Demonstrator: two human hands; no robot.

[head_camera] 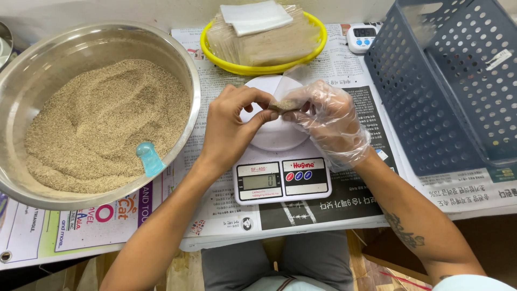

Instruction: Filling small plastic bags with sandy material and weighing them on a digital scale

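Note:
Both my hands meet over the round white platform of a small digital kitchen scale (pixel 280 178). Between them is a small filled sachet (pixel 284 104) of brownish grain. My left hand (pixel 231 126) is bare and pinches the sachet's left end with thumb and fingers. My right hand (pixel 328 118) wears a clear plastic glove and grips the sachet's right end. The sachet is held just above the scale's platform (pixel 272 137), not resting on it.
A big steel bowl (pixel 183 54) of tan grain with a light blue scoop handle (pixel 149 158) sits left. A yellow tray (pixel 258 69) of empty sachets stands behind the scale. A blue perforated plastic basket (pixel 447 86) is right, a small white timer (pixel 362 36) beside it. Newspaper covers the table.

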